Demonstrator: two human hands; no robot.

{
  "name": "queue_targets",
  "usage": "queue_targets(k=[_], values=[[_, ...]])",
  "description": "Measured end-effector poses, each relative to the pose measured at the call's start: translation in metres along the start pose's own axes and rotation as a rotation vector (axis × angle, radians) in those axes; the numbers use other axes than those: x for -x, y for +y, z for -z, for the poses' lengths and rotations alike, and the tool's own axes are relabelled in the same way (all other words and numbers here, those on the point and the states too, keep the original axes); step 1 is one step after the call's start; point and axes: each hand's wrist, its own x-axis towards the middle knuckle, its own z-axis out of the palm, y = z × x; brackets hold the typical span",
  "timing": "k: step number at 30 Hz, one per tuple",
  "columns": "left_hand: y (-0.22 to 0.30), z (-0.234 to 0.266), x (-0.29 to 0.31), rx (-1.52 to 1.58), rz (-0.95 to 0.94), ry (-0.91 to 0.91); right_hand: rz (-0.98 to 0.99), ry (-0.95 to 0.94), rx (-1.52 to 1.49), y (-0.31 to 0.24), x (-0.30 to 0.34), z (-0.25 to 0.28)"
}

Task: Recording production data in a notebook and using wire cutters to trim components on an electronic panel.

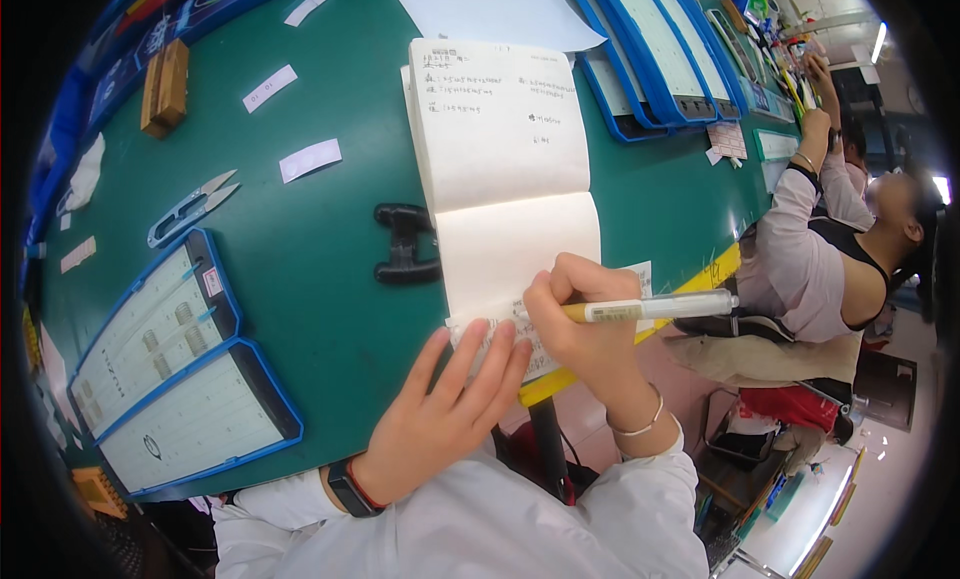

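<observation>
An open notebook (520, 241) with cream pages lies on the green table, its far page bearing several handwritten lines. Across its near page lies a slip of paper (538, 363) covered with small writing, partly hidden by my hands. My right hand (590, 324) is closed around a pen (660, 306) with a clear and white barrel; its tip is hidden behind my fingers. My left hand (445, 409) rests with its fingers spread and stretched out, fingertips on the slip's left part. Beside the notebook's left edge sits a black H-shaped piece (405, 243).
At the left lie blue-framed panels (205, 409), thread snips (195, 208), a wooden block (165, 89) and small paper labels (310, 161). More blue-framed panels (660, 49) are stacked at the far right. Yellow tape (548, 385) marks the table edge. A co-worker (815, 249) sits to the right.
</observation>
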Motion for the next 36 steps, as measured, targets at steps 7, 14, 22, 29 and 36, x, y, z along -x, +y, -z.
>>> queue_targets(k=[7, 14, 22, 29, 36], values=[[0.0001, 0.0019, 0.0004, 0.052, 0.005, -0.014, 0.001, 0.014, 0.002, 0.0023, -0.0012, 0.0009], [0.0002, 0.0007, 0.0002, 0.054, -0.005, -0.016, 0.003, 0.003, 0.009, 0.005, -0.0005, 0.0014], [0.0004, 0.0013, 0.0002, 0.035, 0.001, -0.022, 0.009, 0.014, 0.004, 0.003, -0.0004, 0.0014], [0.0001, 0.001, 0.0005, 0.026, -0.004, -0.014, -0.014, 0.064, -0.039, 0.005, 0.0001, -0.0007], [-0.0001, 0.0022, -0.0004, 0.024, -0.001, -0.022, -0.017, 0.022, -0.018, 0.0042, -0.0007, 0.0006]])
